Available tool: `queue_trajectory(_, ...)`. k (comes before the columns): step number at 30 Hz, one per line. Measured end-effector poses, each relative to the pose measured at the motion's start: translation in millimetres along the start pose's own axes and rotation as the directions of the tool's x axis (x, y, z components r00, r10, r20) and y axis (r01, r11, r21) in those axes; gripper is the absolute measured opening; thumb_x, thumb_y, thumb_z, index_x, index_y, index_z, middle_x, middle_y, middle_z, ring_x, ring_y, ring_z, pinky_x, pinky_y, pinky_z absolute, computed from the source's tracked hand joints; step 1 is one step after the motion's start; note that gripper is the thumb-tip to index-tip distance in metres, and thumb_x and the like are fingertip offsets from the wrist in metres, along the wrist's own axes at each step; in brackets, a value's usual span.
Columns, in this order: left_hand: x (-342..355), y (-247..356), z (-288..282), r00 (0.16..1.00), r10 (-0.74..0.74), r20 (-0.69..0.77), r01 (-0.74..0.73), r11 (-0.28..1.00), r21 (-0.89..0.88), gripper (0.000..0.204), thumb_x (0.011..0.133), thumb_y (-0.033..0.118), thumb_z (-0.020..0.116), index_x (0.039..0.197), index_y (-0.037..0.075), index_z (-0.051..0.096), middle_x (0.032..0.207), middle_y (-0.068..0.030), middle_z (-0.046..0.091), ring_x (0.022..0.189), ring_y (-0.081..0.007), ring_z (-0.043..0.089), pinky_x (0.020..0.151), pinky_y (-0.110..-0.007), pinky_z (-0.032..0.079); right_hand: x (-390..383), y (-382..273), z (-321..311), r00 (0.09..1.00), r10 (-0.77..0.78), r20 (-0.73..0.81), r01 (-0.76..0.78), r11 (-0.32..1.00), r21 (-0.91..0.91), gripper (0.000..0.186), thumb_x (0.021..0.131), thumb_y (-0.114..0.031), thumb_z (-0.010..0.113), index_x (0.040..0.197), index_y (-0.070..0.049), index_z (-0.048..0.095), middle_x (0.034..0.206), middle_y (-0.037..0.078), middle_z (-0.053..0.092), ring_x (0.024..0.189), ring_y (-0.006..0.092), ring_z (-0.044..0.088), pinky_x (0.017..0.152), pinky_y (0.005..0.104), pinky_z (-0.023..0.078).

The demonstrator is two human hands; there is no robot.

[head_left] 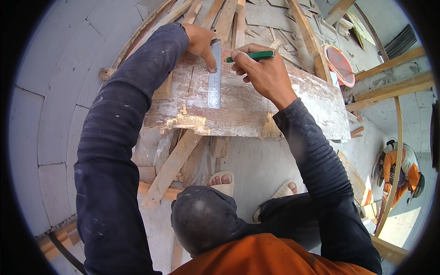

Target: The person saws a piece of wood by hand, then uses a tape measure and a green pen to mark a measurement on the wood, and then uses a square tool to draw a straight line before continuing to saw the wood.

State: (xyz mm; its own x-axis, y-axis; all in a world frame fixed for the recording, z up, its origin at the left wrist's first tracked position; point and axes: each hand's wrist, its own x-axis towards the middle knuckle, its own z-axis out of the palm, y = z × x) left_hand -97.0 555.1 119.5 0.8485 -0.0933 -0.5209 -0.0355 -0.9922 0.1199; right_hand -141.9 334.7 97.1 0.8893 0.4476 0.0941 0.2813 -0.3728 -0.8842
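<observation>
A worn wooden board (250, 110) with flaking whitish paint and splintered near-edge patches lies across in front of me. On it rests a flat metal ruler (214, 89), pointing toward me. My left hand (200, 42) grips the ruler's far end, thumb pressed on the metal and fingers curled out of sight behind. Just right of the ruler, my right hand (266, 75) holds a green pencil (257, 56), which looks thick and flat, between thumb and fingers. The pencil lies nearly level above the board, its left end near the ruler.
Long timber strips (226, 20) extend beyond the board. An orange-pink basin (339, 64) stands at the far right. Wood offcuts (176, 165) lie under the board by my feet. Grey block walls (59, 101) rise at left. Another person (398, 169) in orange bends down at right.
</observation>
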Motion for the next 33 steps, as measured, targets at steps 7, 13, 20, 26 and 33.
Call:
queue_trajectory(7,-3.7,4.3,-7.3,0.999,0.017,0.041,-0.016,0.999,-0.028,0.120,0.057,0.045,0.097,0.153,-0.003,0.044,0.141,-0.0284,0.061,0.129,-0.0399,0.061,0.108,-0.042,0.049,70.5,53.8,17.7,0.998,0.031,-0.059,-0.031,1.000,0.000,0.033,0.093,-0.032,0.065,0.101,-0.003,0.079,0.083,0.015,0.076,0.077,0.0317,0.073,0.076,0.0410,0.057)
queue_trajectory(13,-2.2,-1.1,-2.8,1.000,0.006,0.022,-0.005,1.000,-0.007,0.119,0.057,0.045,0.097,0.153,-0.003,0.045,0.140,-0.0282,0.062,0.127,-0.0403,0.063,0.107,-0.042,0.050,73.2,44.4,25.5,0.996,0.076,-0.041,-0.074,0.996,0.052,0.031,0.093,-0.031,0.066,0.098,-0.003,0.079,0.081,0.014,0.076,0.075,0.0297,0.073,0.074,0.0398,0.057)
queue_trajectory(20,2.9,2.3,1.2,1.000,-0.002,0.010,0.002,1.000,0.010,0.120,0.057,0.047,0.096,0.153,-0.003,0.044,0.139,-0.0290,0.062,0.127,-0.0403,0.063,0.107,-0.042,0.050,40.7,39.2,17.0,1.000,-0.012,0.012,0.013,0.997,-0.072,0.027,0.092,-0.028,0.068,0.097,-0.004,0.079,0.076,0.015,0.073,0.068,0.0302,0.069,0.070,0.0395,0.055)
queue_trajectory(26,2.4,4.8,0.0,0.999,-0.037,-0.030,0.040,0.995,0.088,0.126,0.056,0.051,0.096,0.156,-0.004,0.041,0.143,-0.0303,0.059,0.129,-0.0411,0.062,0.108,-0.042,0.049,-34.9,5.2,4.4,0.989,0.010,0.145,0.011,0.989,-0.148,0.024,0.091,-0.025,0.066,0.088,-0.002,0.075,0.074,0.018,0.068,0.066,0.0365,0.065,0.068,0.0412,0.054)
queue_trajectory(33,4.8,0.1,1.9,0.999,-0.030,-0.034,0.033,0.996,0.088,0.128,0.055,0.052,0.096,0.157,-0.002,0.040,0.146,-0.0306,0.057,0.133,-0.0416,0.059,0.110,-0.042,0.048,-76.1,-17.4,-1.0,0.968,-0.062,0.245,0.093,0.989,-0.117,0.028,0.098,-0.025,0.067,0.090,0.001,0.075,0.069,0.007,0.068,0.062,0.0157,0.061,0.061,0.0321,0.050)
